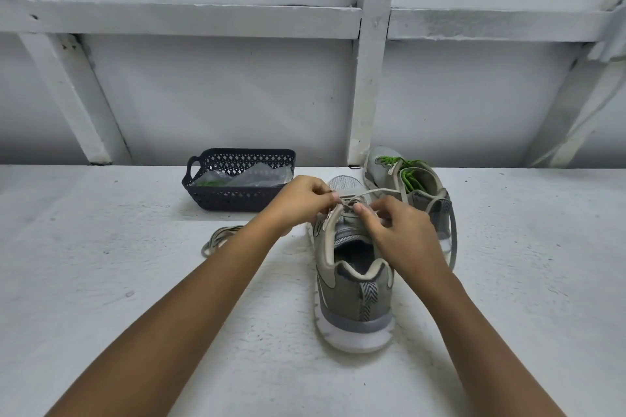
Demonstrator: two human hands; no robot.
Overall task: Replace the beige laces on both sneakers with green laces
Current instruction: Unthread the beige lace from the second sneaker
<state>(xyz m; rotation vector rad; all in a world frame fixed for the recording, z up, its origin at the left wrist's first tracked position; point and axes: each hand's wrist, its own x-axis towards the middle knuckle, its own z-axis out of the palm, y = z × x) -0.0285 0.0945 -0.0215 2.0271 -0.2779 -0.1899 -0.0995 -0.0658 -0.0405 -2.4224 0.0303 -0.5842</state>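
Note:
A grey sneaker [352, 288] stands in front of me, heel toward me, with a beige lace [382, 192] threaded near its toe. My left hand [301, 201] pinches that lace at the eyelets. My right hand [399, 230] grips the lace over the tongue; a loose length of it loops down the right side. Behind it stands the second sneaker [389, 169], laced in green [408, 176]. A removed beige lace [218, 239] lies bunched on the table to the left, partly behind my left forearm.
A dark perforated basket [237, 201] sits at the back left holding a clear plastic bag with something green inside. The white table [118, 281] runs up to a white framed wall behind.

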